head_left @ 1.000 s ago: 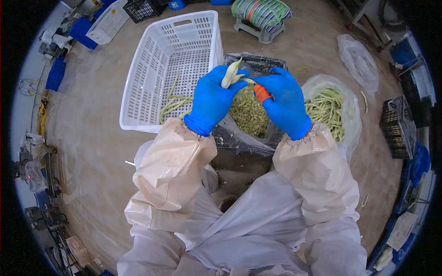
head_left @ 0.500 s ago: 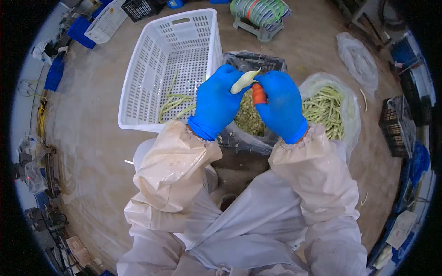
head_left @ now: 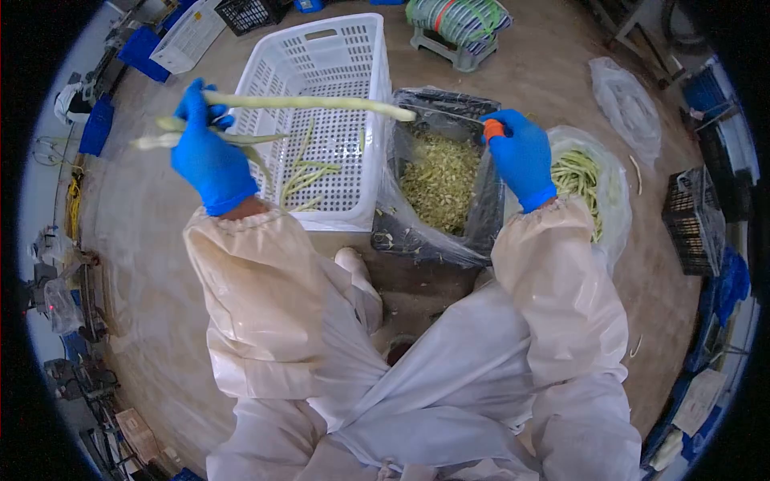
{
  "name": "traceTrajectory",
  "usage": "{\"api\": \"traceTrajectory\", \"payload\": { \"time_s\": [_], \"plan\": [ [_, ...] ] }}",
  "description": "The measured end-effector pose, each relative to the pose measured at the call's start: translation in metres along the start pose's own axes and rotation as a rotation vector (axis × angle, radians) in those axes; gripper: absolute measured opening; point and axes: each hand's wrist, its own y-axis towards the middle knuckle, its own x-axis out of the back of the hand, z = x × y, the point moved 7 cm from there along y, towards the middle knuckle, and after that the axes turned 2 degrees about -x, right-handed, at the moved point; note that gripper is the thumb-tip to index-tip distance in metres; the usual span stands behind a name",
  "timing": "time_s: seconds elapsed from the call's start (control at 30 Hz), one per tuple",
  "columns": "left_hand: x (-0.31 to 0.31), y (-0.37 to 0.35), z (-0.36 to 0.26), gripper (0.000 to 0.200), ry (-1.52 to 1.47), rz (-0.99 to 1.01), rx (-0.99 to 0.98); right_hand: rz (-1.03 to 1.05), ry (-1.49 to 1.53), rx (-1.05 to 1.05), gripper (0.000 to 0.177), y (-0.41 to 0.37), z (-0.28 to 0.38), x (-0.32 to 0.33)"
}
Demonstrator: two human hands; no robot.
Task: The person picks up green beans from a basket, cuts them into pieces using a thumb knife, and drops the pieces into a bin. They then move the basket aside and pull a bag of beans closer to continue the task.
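My left hand [head_left: 208, 148] in a blue glove is closed around several long pale green beans. One bean [head_left: 313, 103] stretches right from it, across the white basket to above the black crate; shorter ones [head_left: 152, 142] stick out on both sides of the fist. My right hand [head_left: 520, 156], also gloved in blue, has an orange cover [head_left: 493, 130] on a digit. Its fingers pinch the end of a thin strand [head_left: 453, 118] that runs toward the bean's tip. Below lies the plastic-lined black crate [head_left: 417, 100], with chopped greenish scraps [head_left: 441, 180] inside.
The white perforated basket [head_left: 241, 160] at centre left holds several loose beans [head_left: 309, 176]. A clear bag of green beans [head_left: 618, 188] stands on the right. Beyond are a low stool with a striped bundle [head_left: 457, 24], a crumpled plastic bag [head_left: 626, 100] and a dark crate [head_left: 694, 220].
Both hands were close together over the scrap crate. My left hand has swung left past the basket with the beans, my right hand has moved right, and a strand now shows between.
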Motion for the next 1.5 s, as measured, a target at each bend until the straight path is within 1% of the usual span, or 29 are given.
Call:
{"api": "traceTrajectory", "payload": {
  "time_s": [0.1,0.2,0.3,0.4,0.43,0.5,0.53,0.57,0.6,0.63,0.67,0.73,0.8,0.83,0.87,0.93,0.97,1.03,1.07,1.13,1.17,1.27,1.3,1.4,1.47,1.5],
  "plan": [
    [0.032,0.020,-0.001,0.023,0.019,-0.148,-0.045,-0.031,-0.206,-0.051,0.017,0.007,-0.009,0.007],
    [0.044,0.026,0.003,0.022,0.055,-0.196,-0.055,-0.084,-0.252,-0.039,0.017,0.012,-0.017,0.014],
    [0.046,0.026,0.001,0.021,0.088,-0.230,-0.064,-0.144,-0.409,-0.007,0.017,0.015,-0.026,0.020],
    [0.053,0.029,-0.003,0.020,0.048,-0.285,-0.176,-0.209,-0.464,-0.048,0.016,0.021,-0.040,0.037],
    [0.053,0.030,-0.001,0.021,0.065,-0.280,-0.157,-0.129,-0.516,-0.120,0.019,0.024,-0.049,0.038],
    [0.049,0.028,0.004,0.024,0.093,-0.269,-0.119,0.024,-0.417,-0.028,0.024,0.024,-0.056,0.027],
    [0.042,0.027,0.009,0.027,0.066,-0.210,-0.064,0.100,-0.368,0.016,0.026,0.020,-0.050,0.022],
    [0.034,0.025,0.014,0.030,0.038,-0.149,-0.008,0.130,-0.371,0.029,0.033,0.014,-0.044,0.015],
    [0.027,0.022,0.020,0.032,0.009,-0.085,0.050,0.095,-0.327,0.112,0.033,0.013,-0.035,0.011],
    [0.020,0.018,0.034,0.038,-0.049,0.015,0.186,0.060,-0.283,0.193,0.033,0.011,-0.025,0.008],
    [0.009,0.013,0.045,0.039,-0.107,0.145,0.271,0.024,-0.241,0.276,0.032,0.010,-0.015,0.006],
    [-0.019,-0.003,0.063,0.040,-0.226,0.408,0.441,0.047,-0.086,0.229,0.029,0.007,0.000,0.001],
    [-0.049,-0.036,0.055,0.041,-0.253,0.535,0.561,0.057,0.065,0.198,0.026,0.001,0.024,0.002],
    [-0.062,-0.052,0.052,0.044,-0.189,0.640,0.606,0.056,0.141,0.191,0.024,-0.002,0.036,0.003],
    [-0.072,-0.069,0.056,0.045,-0.234,0.730,0.677,0.055,0.217,0.183,0.023,-0.005,0.044,0.003],
    [-0.082,-0.101,0.062,0.043,-0.211,0.761,0.805,0.049,0.334,0.178,0.022,-0.008,0.048,0.001],
    [-0.088,-0.115,0.063,0.041,-0.158,0.839,0.813,0.046,0.391,0.175,0.021,-0.010,0.050,0.001],
    [-0.098,-0.142,0.066,0.039,-0.050,0.995,0.824,0.057,0.413,0.247,0.026,-0.014,0.063,0.005],
    [-0.099,-0.153,0.067,0.038,0.037,1.066,0.791,0.063,0.424,0.283,0.028,-0.016,0.069,0.007],
    [-0.102,-0.172,0.071,0.037,0.215,1.201,0.713,0.061,0.331,0.416,0.029,-0.020,0.081,0.009],
    [-0.103,-0.179,0.075,0.040,0.289,1.233,0.665,0.061,0.285,0.483,0.030,-0.022,0.085,0.010],
    [-0.105,-0.189,0.079,0.038,0.443,1.349,0.638,0.116,0.038,0.615,0.025,-0.028,0.091,0.004],
    [-0.106,-0.188,0.075,0.038,0.457,1.354,0.595,0.115,0.020,0.630,0.022,-0.029,0.091,0.003],
    [-0.107,-0.186,0.074,0.034,0.445,1.316,0.627,0.133,-0.036,0.663,0.016,-0.032,0.087,-0.002],
    [-0.109,-0.183,0.072,0.035,0.439,1.300,0.521,0.172,-0.077,0.663,0.015,-0.032,0.085,-0.005],
    [-0.109,-0.182,0.071,0.035,0.436,1.292,0.468,0.153,-0.070,0.637,0.015,-0.033,0.084,-0.004]
  ]
}}
